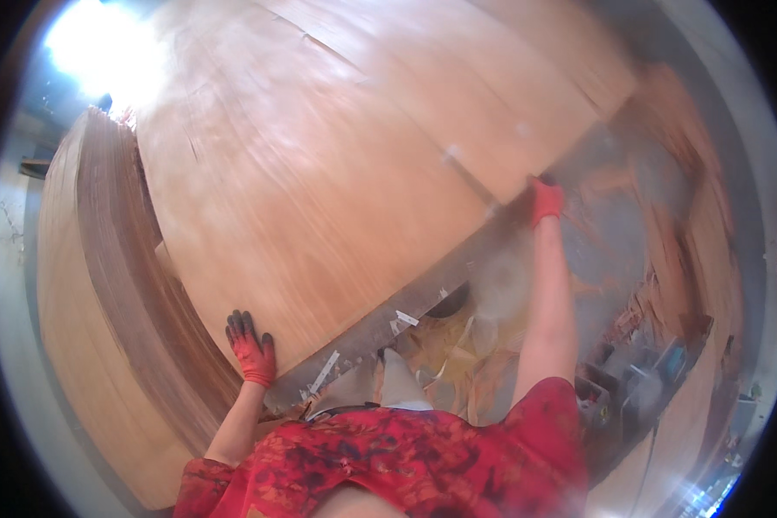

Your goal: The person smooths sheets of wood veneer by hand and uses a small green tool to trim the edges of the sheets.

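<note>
A broad, pale wood veneer sheet [319, 190] lies in front of me, its near edge running slantwise from lower left to upper right. My left hand [252, 350], in a red glove with dark fingertips, rests flat on the sheet's near left corner with its fingers spread. Farther along that edge, my outstretched right arm ends in another red glove. There my right hand [546, 200] is closed at the edge of the veneer, its fingertips mostly hidden. Small white strips [407, 319] lie along the dark ledge [440, 289] beside the sheet's edge.
A thick stack of veneer [112, 285] stands close on the left. Torn wood scraps [466, 354] litter the floor near my legs. To the right are a tray of tools [630, 388] and more wood sheets [708, 259]. Bright light enters at the upper left.
</note>
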{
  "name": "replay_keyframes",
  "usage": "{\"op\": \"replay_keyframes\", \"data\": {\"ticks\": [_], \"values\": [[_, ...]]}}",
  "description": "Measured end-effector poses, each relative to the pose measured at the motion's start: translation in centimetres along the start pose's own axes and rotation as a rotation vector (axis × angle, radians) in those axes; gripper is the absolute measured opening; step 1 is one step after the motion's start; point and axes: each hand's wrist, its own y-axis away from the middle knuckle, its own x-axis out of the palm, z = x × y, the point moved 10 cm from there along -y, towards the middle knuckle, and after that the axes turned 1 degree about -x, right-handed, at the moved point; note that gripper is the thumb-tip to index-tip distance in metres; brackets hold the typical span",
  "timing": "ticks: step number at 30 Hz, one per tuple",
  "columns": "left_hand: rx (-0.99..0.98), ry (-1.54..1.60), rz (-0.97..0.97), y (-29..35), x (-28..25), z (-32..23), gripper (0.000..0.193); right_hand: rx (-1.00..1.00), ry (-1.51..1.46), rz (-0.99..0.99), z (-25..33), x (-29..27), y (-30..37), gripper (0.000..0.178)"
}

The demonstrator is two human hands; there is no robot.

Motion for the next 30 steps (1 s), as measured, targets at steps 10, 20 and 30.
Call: {"op": "replay_keyframes", "data": {"ticks": [10,20,30], "values": [[-0.004,-0.136,0.026,-1.3,-0.8,-2.5,0.075,0.111,-0.241,0.066,-5.4,1.8,-4.1,0.02],[0.569,0.211,-0.028,-6.5,1.7,-43.4,0.058,0.168,-0.187,0.106,-3.1,-7.4,-3.3,0.021],[0.454,0.071,0.061,-12.8,9.5,-54.1,0.061,0.273,-0.417,0.196,-2.1,-5.4,-5.1,0.027]]}}
